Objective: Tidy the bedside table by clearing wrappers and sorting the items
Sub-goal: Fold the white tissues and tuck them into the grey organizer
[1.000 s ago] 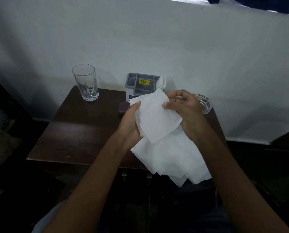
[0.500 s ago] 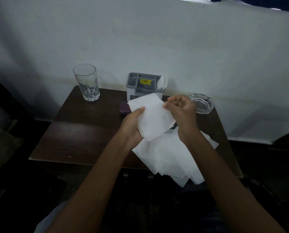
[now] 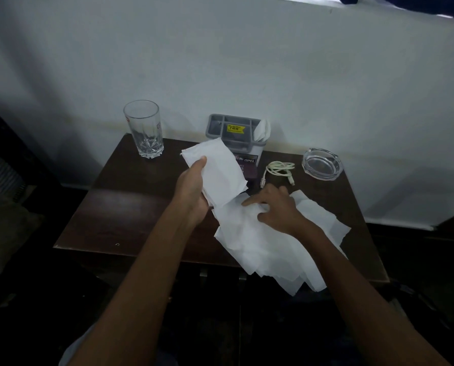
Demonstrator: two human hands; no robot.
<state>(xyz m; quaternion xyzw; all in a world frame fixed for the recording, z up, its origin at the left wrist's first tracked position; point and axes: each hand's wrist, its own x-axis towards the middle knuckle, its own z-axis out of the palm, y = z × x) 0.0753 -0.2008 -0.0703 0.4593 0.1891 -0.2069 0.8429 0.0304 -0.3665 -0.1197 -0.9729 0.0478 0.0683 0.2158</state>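
Table: tissues in L hand, under R

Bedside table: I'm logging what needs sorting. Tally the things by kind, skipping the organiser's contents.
Tumbler: 1
Ashtray: 1
Grey organiser: 1
Cable: 1
Dark purple box: 1
Tissue bundles: 2, held bundle in left hand, loose pile under right hand
Total: 7

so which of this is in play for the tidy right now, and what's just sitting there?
In play: left hand gripping the folded tissues; right hand resting on the loose tissue pile.
Just lying about: glass, grey organiser, cable, ashtray, purple box.
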